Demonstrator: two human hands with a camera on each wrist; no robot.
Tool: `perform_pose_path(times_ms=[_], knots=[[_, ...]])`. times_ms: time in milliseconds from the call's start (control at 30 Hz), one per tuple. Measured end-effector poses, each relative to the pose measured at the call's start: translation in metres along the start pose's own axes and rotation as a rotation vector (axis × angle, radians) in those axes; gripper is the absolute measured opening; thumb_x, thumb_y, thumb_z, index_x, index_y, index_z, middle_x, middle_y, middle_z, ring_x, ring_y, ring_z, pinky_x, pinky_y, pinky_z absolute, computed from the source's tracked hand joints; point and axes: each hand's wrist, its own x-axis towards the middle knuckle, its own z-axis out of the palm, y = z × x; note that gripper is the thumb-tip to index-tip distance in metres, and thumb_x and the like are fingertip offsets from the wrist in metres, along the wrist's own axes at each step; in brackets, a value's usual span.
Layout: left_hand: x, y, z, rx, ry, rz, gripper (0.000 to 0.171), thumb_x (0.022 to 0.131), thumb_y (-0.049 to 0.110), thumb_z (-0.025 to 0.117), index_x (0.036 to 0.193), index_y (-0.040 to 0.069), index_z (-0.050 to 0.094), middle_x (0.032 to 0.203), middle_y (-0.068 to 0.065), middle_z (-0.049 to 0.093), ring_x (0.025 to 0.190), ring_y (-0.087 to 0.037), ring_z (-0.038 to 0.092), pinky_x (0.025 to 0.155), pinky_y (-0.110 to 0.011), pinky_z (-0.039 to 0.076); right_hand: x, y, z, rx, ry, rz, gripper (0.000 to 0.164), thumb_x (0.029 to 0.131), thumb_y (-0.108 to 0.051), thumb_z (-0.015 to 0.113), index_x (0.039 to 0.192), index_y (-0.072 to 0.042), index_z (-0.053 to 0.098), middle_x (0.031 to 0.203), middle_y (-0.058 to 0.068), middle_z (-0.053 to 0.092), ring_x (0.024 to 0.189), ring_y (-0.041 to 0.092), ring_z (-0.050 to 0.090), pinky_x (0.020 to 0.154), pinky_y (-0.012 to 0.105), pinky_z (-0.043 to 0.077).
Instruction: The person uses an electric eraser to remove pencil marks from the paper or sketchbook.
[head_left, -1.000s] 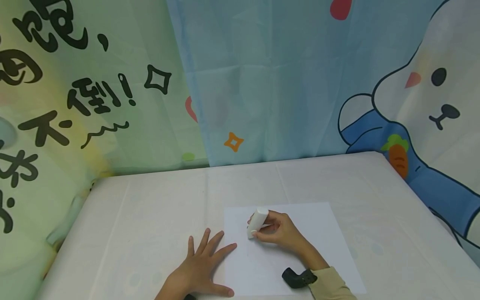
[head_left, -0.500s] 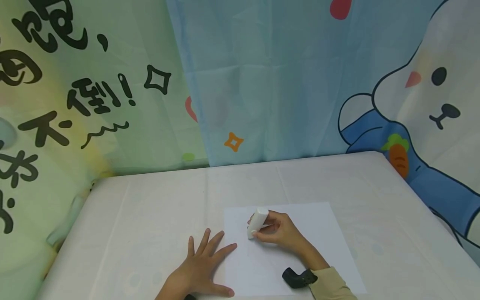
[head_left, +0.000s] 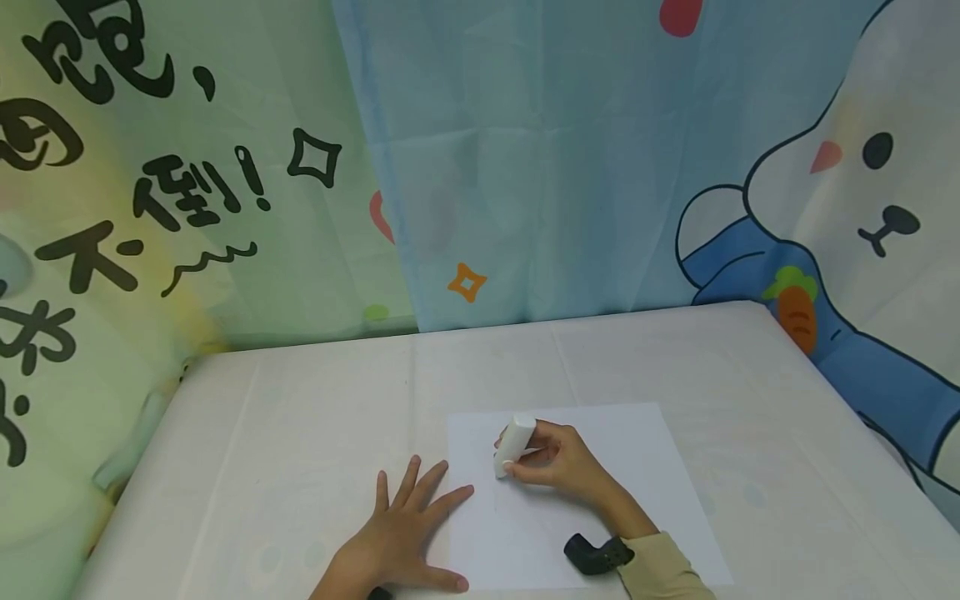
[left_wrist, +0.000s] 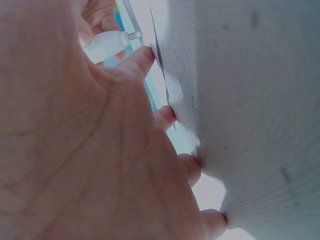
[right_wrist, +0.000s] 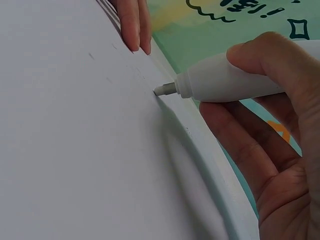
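Note:
A white electric eraser [head_left: 515,446] with a narrow tip is held by my right hand [head_left: 558,458] over the white paper [head_left: 637,517]. In the right wrist view, thumb and fingers grip the body of the electric eraser [right_wrist: 225,80], and its tip meets the paper [right_wrist: 75,165]. Faint short marks or crumbs show on the sheet near the tip. My left hand [head_left: 401,533] lies spread on the table, its index fingertip and thumb reaching over the paper's left edge. The left wrist view shows its palm [left_wrist: 115,150] side-on, fingertips touching the surface.
The table [head_left: 322,417] has a white cloth. Behind it hang a green curtain with black lettering and a blue curtain [head_left: 525,208]; a cartoon rabbit [head_left: 900,275] is printed at the right. A black device [head_left: 596,556] sits at the right wrist, by the beige sleeve [head_left: 663,567].

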Motion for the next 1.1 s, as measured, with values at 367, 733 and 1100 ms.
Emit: perform_pose_path(times_ms=[367, 733, 1100], knots=[[0.0012, -0.0005, 0.0008, 0.009, 0.001, -0.002, 0.098, 0.068, 0.069, 0.073, 0.151, 0.032, 0.034, 0.16, -0.011, 0.024, 0.147, -0.046, 0.008, 0.105, -0.077, 0.007, 0.0, -0.0025, 0.0012, -0.004, -0.001, 0.026, 0.03, 0.078, 0.003, 0.077, 0.106, 0.008, 0.065, 0.1, 0.025, 0.069, 0.085, 0.02, 0.071, 0.071, 0.033, 0.059], [0.0013, -0.0007, 0.0016, 0.015, 0.006, 0.002, 0.098, 0.068, 0.068, 0.074, 0.15, 0.032, 0.035, 0.159, -0.011, 0.024, 0.147, -0.046, 0.009, 0.105, -0.077, 0.008, -0.0009, -0.0031, 0.0017, -0.016, -0.011, 0.049, 0.031, 0.078, 0.004, 0.076, 0.107, 0.008, 0.065, 0.1, 0.024, 0.069, 0.085, 0.012, 0.07, 0.071, 0.032, 0.059], [0.0006, 0.0009, 0.0002, 0.015, 0.0, 0.004, 0.099, 0.068, 0.068, 0.075, 0.151, 0.031, 0.035, 0.16, -0.012, 0.023, 0.147, -0.046, 0.008, 0.104, -0.077, 0.008, -0.0002, -0.0029, 0.0003, 0.007, -0.026, 0.021, 0.032, 0.077, 0.01, 0.074, 0.107, 0.011, 0.063, 0.099, 0.028, 0.068, 0.085, 0.011, 0.07, 0.07, 0.031, 0.059]])
